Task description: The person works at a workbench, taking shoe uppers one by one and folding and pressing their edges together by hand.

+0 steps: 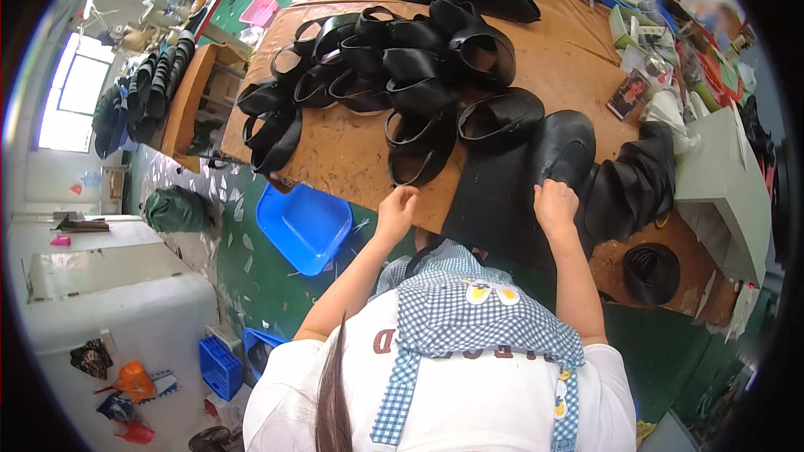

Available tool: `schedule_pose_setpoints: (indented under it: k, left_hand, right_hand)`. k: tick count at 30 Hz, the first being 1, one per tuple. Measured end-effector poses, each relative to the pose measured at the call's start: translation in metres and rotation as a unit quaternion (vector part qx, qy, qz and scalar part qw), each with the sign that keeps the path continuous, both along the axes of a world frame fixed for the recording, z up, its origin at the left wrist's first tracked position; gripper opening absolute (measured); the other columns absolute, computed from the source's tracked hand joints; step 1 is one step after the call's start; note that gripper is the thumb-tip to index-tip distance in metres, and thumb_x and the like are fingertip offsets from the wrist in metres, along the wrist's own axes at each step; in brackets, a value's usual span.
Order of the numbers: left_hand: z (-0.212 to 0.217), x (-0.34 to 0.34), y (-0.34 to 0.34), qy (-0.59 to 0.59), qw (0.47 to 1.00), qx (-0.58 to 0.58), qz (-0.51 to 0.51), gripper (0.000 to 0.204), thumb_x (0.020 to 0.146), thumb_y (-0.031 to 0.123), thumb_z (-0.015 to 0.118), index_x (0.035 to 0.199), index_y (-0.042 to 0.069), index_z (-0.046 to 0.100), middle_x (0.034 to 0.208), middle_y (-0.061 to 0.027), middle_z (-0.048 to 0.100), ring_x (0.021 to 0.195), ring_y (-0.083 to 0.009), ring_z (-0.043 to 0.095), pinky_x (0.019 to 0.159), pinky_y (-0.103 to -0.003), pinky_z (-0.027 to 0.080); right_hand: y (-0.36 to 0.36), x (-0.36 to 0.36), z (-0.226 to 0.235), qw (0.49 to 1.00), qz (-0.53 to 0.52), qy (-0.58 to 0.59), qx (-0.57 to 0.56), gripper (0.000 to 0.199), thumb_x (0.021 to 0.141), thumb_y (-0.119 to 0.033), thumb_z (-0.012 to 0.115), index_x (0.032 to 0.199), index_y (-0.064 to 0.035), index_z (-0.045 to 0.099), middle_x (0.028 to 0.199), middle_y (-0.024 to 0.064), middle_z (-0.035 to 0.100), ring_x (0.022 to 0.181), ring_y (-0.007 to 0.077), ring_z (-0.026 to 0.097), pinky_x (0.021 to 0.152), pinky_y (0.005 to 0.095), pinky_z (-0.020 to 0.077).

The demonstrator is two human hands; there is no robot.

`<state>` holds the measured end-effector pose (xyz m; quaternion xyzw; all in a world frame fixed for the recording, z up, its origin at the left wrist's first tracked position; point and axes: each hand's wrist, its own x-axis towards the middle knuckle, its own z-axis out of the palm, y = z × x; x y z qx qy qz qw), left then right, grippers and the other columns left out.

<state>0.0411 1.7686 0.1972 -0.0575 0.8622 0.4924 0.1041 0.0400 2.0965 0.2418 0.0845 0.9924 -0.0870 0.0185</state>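
Brown worktop [352, 146], near edge: right hand [555, 205] fingers curled down onto black boot upper [563, 149], long axis running away toward far edge. Left hand [396, 208] loosely bent at worktop edge beside black strap loops [419, 146]; grip unclear, fingertips hidden

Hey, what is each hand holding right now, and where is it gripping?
The right hand grips the near edge of a black shoe upper on the black mat. The left hand is at the workbench edge; whether it holds anything cannot be told.
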Motion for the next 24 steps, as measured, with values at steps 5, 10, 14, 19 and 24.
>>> schedule_pose_setpoints:
  k: [5, 10, 14, 19, 24]
  left_hand:
    - [0.039, -0.067, 0.034, 0.409, 0.885, -0.198, -0.099, 0.020, 0.082, 0.005, 0.068, 0.099, 0.002, 0.060, 0.094, -0.0144, 0.061, 0.088, -0.0334, 0.059, 0.078, -0.042, 0.051]
    - [0.015, -0.151, 0.039, 0.059, 0.895, -0.400, -0.188, 0.041, 0.084, 0.032, 0.072, 0.106, -0.001, 0.063, 0.098, -0.0187, 0.069, 0.091, -0.0349, 0.069, 0.078, -0.044, 0.056]
    - [0.090, -0.174, 0.034, 0.088, 0.846, -0.429, -0.305, 0.048, 0.080, 0.047, 0.072, 0.090, -0.001, 0.071, 0.094, -0.0214, 0.070, 0.090, -0.0352, 0.069, 0.078, -0.042, 0.056]
    - [0.122, -0.187, -0.014, 0.107, 0.742, -0.421, -0.511, 0.035, 0.075, 0.036, 0.077, 0.092, 0.006, 0.074, 0.088, -0.0186, 0.070, 0.088, -0.0352, 0.067, 0.080, -0.044, 0.054]
    - [0.166, -0.145, -0.018, 0.112, 0.739, -0.374, -0.548, 0.027, 0.075, 0.026, 0.076, 0.092, 0.006, 0.073, 0.086, -0.0185, 0.068, 0.088, -0.0349, 0.066, 0.079, -0.043, 0.052]
  right_hand:
    - [-0.032, 0.017, 0.018, 0.998, 0.038, 0.015, -0.058, 0.025, 0.088, -0.027, 0.065, 0.076, -0.0049, 0.065, 0.069, 0.0195, 0.066, 0.066, 0.0371, 0.068, 0.061, 0.0459, 0.0550]
    - [-0.079, 0.042, 0.020, 0.979, 0.123, -0.002, -0.160, 0.021, 0.087, -0.025, 0.065, 0.078, -0.0056, 0.065, 0.069, 0.0149, 0.067, 0.067, 0.0335, 0.068, 0.063, 0.0438, 0.0540]
    - [-0.073, 0.056, 0.021, 0.959, 0.087, 0.038, -0.268, 0.018, 0.087, -0.021, 0.065, 0.079, -0.0047, 0.066, 0.067, 0.0119, 0.067, 0.065, 0.0315, 0.067, 0.064, 0.0419, 0.0530]
    - [-0.076, 0.060, 0.037, 0.949, -0.018, 0.007, -0.314, 0.017, 0.087, -0.018, 0.065, 0.079, -0.0042, 0.067, 0.063, 0.0098, 0.065, 0.060, 0.0278, 0.066, 0.061, 0.0379, 0.0518]
    - [-0.103, 0.039, 0.077, 0.924, 0.031, 0.044, -0.378, 0.012, 0.085, -0.015, 0.066, 0.090, -0.0039, 0.067, 0.080, 0.0119, 0.068, 0.071, 0.0267, 0.067, 0.066, 0.0371, 0.0525]
